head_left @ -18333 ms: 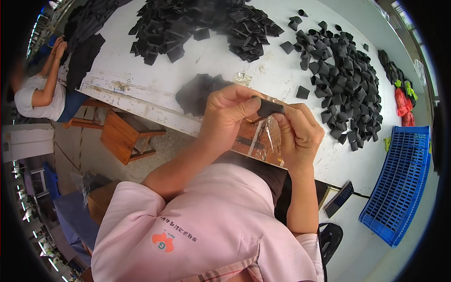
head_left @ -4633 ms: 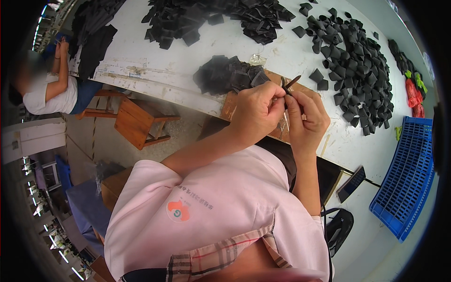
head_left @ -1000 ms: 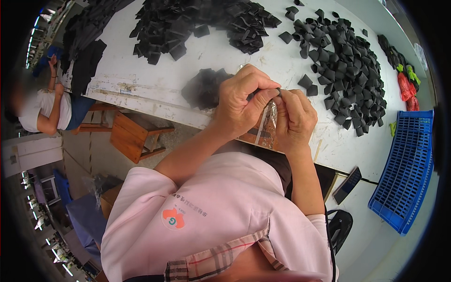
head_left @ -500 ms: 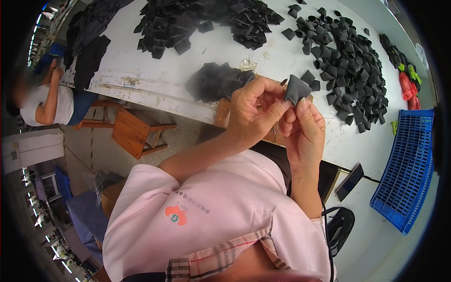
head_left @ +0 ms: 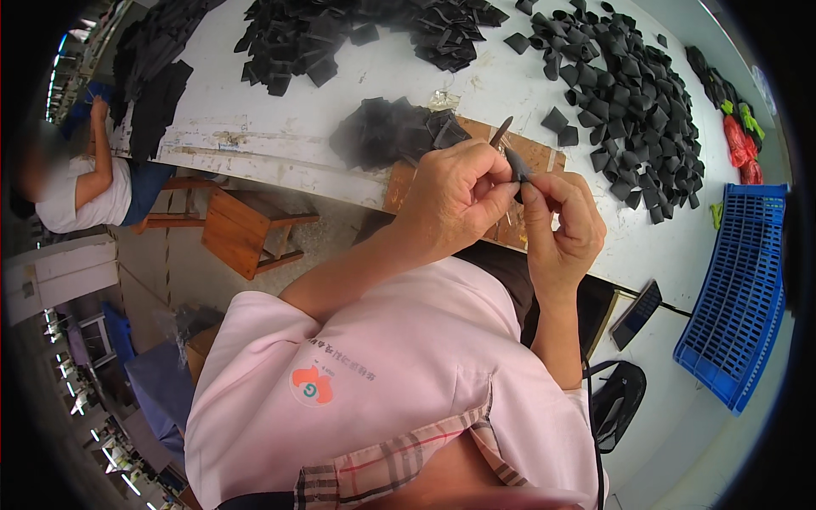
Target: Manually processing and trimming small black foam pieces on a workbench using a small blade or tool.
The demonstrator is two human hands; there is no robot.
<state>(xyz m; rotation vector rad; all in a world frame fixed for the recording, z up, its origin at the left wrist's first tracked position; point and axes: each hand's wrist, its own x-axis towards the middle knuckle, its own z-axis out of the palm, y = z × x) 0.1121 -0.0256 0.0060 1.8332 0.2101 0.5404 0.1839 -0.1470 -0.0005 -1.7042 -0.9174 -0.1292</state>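
Observation:
Both of my hands meet over the edge of the white table. Between their fingertips is a small black fabric piece (head_left: 517, 163), seen nearly edge-on. My left hand (head_left: 459, 200) is closed, pinching its lower end from the left. My right hand (head_left: 568, 219) pinches it from the right, fingers curled. A dark pointed tool tip (head_left: 501, 131) juts up beyond my left fingers; the rest of it is hidden, so I cannot tell its kind. Beneath the hands lies a worn brown board (head_left: 544, 154). A heap of flat black fabric pieces (head_left: 374, 136) lies left of it.
A large pile of folded black pieces (head_left: 650, 110) covers the table's right side, with more black heaps (head_left: 293, 42) at the far side. A blue plastic crate (head_left: 735, 289) and a phone (head_left: 636, 314) are at right. Another person (head_left: 85, 191) sits at far left near a wooden stool (head_left: 246, 229).
The black piece has turned from showing its flat face to nearly edge-on and come slightly lower. My right hand has rotated outward; more of the pointed tool shows.

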